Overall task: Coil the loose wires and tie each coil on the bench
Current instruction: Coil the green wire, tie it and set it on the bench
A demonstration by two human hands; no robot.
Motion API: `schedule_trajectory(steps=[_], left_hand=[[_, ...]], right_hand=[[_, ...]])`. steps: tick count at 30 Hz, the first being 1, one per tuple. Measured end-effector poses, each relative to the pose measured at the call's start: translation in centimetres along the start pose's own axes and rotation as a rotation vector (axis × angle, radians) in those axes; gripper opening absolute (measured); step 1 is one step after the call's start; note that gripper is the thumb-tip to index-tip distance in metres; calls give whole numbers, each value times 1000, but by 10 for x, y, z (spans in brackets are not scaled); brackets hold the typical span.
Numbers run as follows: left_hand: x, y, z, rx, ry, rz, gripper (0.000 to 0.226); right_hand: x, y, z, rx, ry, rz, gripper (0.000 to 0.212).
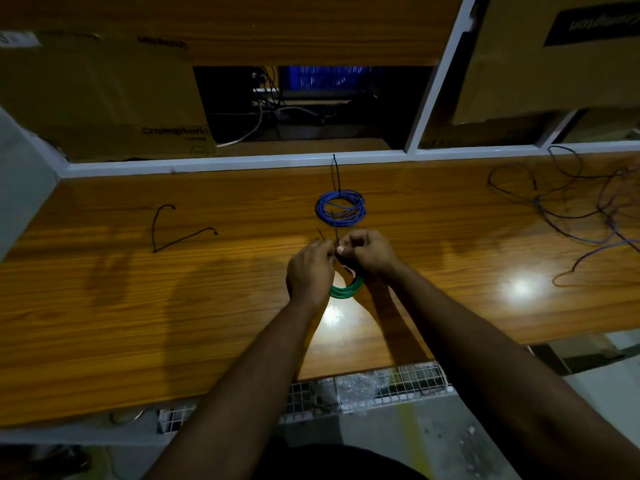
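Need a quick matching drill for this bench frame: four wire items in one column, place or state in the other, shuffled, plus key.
Column 1
1. blue coil
2. green coil
3. black tie piece
4. loose purple wires

Column 2
A. uncoiled, spread over the bench's right end
B. held between the left hand and right hand
C. lying alone on the bench's left side, bent
D. on the bench beyond the hands, a dark tie on its far side

Pairs: 1-D, 2-B, 3-C, 4-A
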State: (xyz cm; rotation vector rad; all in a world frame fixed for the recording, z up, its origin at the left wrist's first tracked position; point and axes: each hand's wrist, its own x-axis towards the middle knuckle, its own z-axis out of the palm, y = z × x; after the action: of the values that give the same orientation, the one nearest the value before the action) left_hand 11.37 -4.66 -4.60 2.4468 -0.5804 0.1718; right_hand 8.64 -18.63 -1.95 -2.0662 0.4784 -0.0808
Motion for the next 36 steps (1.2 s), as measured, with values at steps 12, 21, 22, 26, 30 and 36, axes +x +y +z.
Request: schedule_trajectory(steps=[12, 21, 22, 26, 30, 36], left_hand=[[-2, -1, -2, -77, -9, -13, 4], [-23, -11, -15, -343, 92, -145, 30], [-30, -12, -15, -320, 96, -166, 28], [-46, -10, -13, -238, 50, -114, 16], [-38, -4, -10, -257, 21, -74, 14], [-40, 1, -9, -238, 13, -53, 16]], right_hand=[[-26, 15, -11, 80, 19, -103, 33], [-66, 39, -6, -216, 191, -210, 41], [-69, 42, -4, -234, 208, -213, 39], [-75, 48, -1, -239, 283, -193, 36], [-76, 52, -9, -261, 323, -215, 34], [-74, 56, -21, -242, 318, -213, 37]])
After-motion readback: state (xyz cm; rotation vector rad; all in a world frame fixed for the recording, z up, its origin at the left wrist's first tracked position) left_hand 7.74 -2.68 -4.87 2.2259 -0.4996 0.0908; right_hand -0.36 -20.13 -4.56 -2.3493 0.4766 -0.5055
